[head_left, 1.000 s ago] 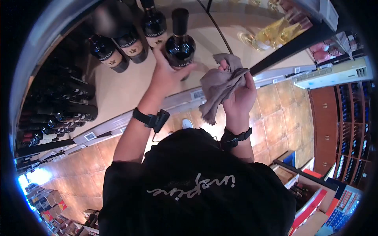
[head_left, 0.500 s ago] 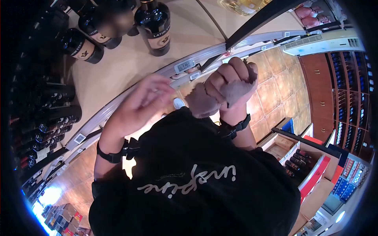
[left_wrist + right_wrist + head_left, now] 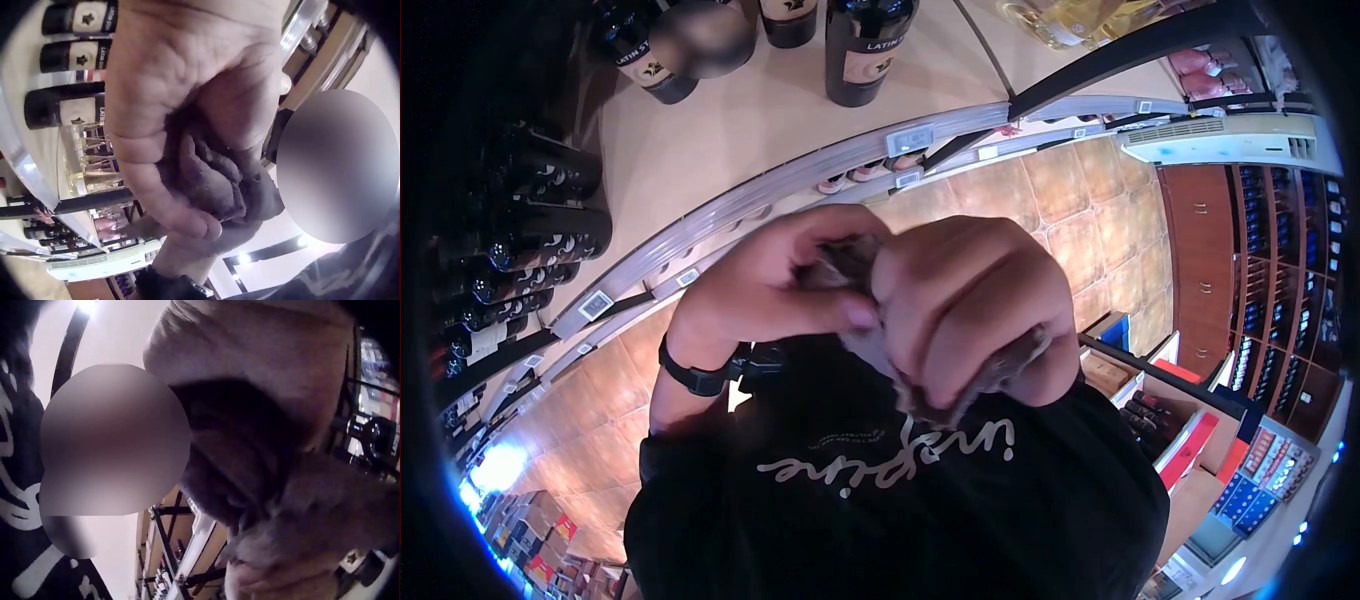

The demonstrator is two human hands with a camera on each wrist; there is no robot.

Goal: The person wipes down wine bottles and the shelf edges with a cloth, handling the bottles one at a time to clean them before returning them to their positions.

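Note:
A crumpled grey-brown cloth (image 3: 942,405) is bunched between both hands, held close in front of the black shirt. My left hand (image 3: 770,285) grips one part of it with curled fingers and thumb; the left wrist view shows the cloth's folds (image 3: 209,181) inside that palm. Pressed up beside it, my right hand (image 3: 985,300) is clenched round the rest, with an edge poking out below the fingers. The right wrist view has the cloth (image 3: 219,469) dark and blurred in the grip. Beyond the hands, a dark labelled bottle (image 3: 867,55) stands upright near the shelf's front.
Other dark bottles (image 3: 650,65) share the curved shelf (image 3: 700,150), whose front rail carries price tags (image 3: 910,140). More bottles (image 3: 550,240) line the left. Pale yellow bottles (image 3: 1080,20) are past a dark divider. An open carton (image 3: 1195,445) with bottles stands behind at right.
The left hand has let go of the bottle on the shelf, drawn back to the chest and taken hold of the cloth. The right hand has brought the cloth in towards it.

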